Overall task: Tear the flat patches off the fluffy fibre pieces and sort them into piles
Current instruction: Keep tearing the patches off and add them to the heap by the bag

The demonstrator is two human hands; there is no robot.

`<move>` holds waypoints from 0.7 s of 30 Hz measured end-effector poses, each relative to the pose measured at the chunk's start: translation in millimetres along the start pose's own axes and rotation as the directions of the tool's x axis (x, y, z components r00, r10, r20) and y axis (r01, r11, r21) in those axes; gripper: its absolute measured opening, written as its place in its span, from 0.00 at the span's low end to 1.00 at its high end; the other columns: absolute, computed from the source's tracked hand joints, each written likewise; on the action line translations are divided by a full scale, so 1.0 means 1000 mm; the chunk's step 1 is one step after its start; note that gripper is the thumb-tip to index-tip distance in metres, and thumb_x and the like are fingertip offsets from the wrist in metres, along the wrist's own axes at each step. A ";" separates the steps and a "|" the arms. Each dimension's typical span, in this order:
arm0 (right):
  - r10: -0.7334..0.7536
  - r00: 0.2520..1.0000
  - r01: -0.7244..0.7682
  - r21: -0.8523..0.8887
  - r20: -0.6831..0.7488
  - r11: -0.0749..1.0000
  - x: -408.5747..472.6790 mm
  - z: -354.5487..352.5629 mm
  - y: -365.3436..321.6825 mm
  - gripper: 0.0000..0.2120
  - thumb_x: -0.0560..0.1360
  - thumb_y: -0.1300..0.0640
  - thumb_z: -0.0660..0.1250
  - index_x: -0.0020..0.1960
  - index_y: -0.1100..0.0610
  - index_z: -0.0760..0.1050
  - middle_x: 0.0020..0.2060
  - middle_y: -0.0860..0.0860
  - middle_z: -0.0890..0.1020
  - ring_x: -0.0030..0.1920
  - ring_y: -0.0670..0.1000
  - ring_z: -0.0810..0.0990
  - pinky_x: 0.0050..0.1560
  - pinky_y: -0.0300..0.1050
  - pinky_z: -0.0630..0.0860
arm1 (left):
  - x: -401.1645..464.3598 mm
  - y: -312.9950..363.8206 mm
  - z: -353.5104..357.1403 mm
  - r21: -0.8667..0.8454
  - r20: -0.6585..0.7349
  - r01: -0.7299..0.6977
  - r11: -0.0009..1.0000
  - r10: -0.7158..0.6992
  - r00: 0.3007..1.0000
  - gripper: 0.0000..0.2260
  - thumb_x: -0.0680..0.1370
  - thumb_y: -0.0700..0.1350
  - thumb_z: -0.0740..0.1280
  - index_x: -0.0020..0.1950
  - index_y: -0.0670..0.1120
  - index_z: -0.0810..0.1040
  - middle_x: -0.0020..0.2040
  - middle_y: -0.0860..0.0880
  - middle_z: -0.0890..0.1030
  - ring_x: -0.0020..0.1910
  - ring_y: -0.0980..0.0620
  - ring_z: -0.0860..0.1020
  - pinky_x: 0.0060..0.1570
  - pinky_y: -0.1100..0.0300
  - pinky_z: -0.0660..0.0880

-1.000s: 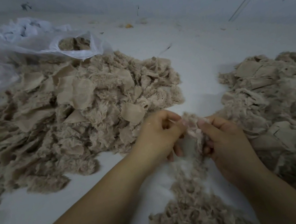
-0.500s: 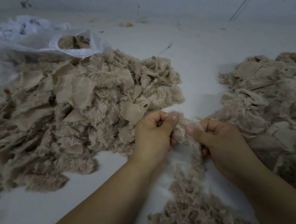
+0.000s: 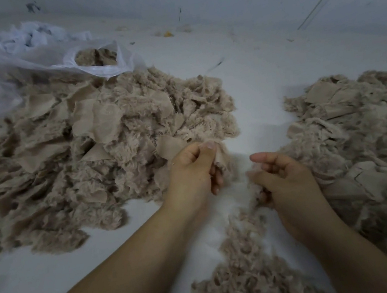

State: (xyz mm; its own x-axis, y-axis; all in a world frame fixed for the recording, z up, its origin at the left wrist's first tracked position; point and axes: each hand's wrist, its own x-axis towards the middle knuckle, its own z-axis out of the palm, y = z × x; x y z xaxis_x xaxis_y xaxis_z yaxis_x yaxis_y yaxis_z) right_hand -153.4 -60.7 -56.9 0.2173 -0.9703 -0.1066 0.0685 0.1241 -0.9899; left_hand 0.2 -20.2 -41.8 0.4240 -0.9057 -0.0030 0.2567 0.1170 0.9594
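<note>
Both bare forearms reach forward from the bottom edge, converging. Left hand [image 3: 192, 169] is curled, thumb pressed against the forefinger in a pinch, lower fingers tucked under. Right hand [image 3: 284, 177] sits just beside it, apart, fingers curled in, forefinger tip pointing toward the left hand, palm turned inward.
</note>
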 end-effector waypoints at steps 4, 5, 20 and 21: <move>0.004 1.000 -0.004 0.021 0.027 1.000 -0.003 0.002 -0.005 0.11 0.77 0.63 0.70 0.53 0.49 0.82 0.50 0.48 0.83 0.25 0.42 0.72 0.23 0.35 0.68 | -0.004 -0.001 0.005 -0.057 0.133 0.070 0.996 -0.062 0.989 0.15 0.82 0.43 0.62 0.36 0.43 0.73 0.26 0.48 0.69 0.24 0.50 0.70 0.22 0.62 0.66; 0.009 0.999 -0.011 0.041 0.039 0.999 -0.004 0.001 -0.007 0.11 0.77 0.63 0.70 0.54 0.48 0.81 0.52 0.47 0.84 0.26 0.40 0.74 0.24 0.34 0.69 | -0.005 -0.001 0.005 -0.064 0.164 0.088 0.994 -0.077 0.984 0.13 0.82 0.43 0.62 0.38 0.41 0.73 0.26 0.48 0.69 0.24 0.50 0.70 0.22 0.62 0.66; -0.021 0.999 0.018 0.073 0.044 0.997 -0.008 0.004 -0.011 0.12 0.80 0.58 0.66 0.39 0.53 0.81 0.23 0.49 0.71 0.23 0.43 0.67 0.23 0.35 0.67 | -0.015 -0.008 0.016 0.403 0.282 -0.035 0.914 -0.088 0.955 0.14 0.75 0.40 0.72 0.55 0.34 0.74 0.49 0.33 0.81 0.48 0.34 0.80 0.49 0.39 0.78; -0.025 0.999 0.022 0.068 0.043 0.997 -0.008 0.005 -0.011 0.13 0.80 0.57 0.66 0.38 0.52 0.81 0.23 0.49 0.71 0.23 0.43 0.67 0.23 0.35 0.66 | -0.015 -0.008 0.019 0.452 0.261 -0.053 0.891 -0.074 0.963 0.14 0.75 0.40 0.73 0.55 0.36 0.75 0.49 0.34 0.81 0.50 0.36 0.80 0.50 0.41 0.78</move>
State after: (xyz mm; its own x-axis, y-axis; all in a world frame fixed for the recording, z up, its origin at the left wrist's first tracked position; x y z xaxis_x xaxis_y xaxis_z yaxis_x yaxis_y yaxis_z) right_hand -151.6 -53.2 -44.3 0.2571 -0.9633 -0.0772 0.1396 0.1161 -0.9834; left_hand -24.5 -14.9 -44.7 0.1627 -0.9867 -0.0008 -0.1862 -0.0315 0.9820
